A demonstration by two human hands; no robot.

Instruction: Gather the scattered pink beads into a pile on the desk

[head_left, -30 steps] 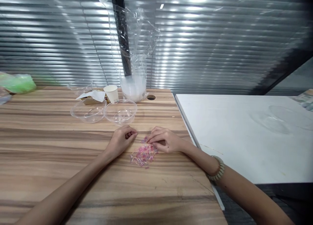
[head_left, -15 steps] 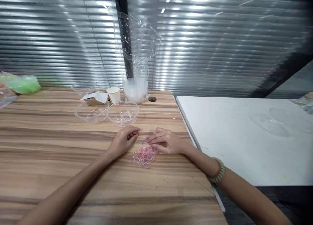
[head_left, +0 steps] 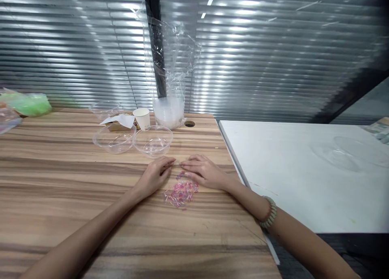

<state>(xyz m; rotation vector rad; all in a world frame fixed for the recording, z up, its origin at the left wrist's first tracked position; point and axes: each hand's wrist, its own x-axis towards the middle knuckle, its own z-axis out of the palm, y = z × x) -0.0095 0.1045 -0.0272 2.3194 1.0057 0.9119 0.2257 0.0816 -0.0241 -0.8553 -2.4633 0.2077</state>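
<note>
On the wooden table [head_left: 100,194] lies a loose pile of small pink, tube-shaped beads [head_left: 181,192]. My left hand [head_left: 155,174], just beyond the pile and to its left, has thumb and forefinger closed in a pinch; what they hold is too small to name. Facing it from the right, my right hand [head_left: 208,172] has its fingers together and bent toward the left fingertips, its thumb lower, close to the pile's far edge. A faint pale bit shows between the two hands' fingertips. Whatever the right fingers hold is hidden.
Beyond my hands stand two clear plastic bowls [head_left: 152,143] [head_left: 114,140], a paper cup [head_left: 142,119] and a small cardboard box [head_left: 119,124] under white paper. A bag of stacked clear bowls [head_left: 169,113] is behind. Rightward lies a white table [head_left: 282,169]; green bags [head_left: 30,104] sit far left.
My right hand has moved from the bead pile up and left, bringing its fingertips close to those of my left hand. The left hand has barely shifted.
</note>
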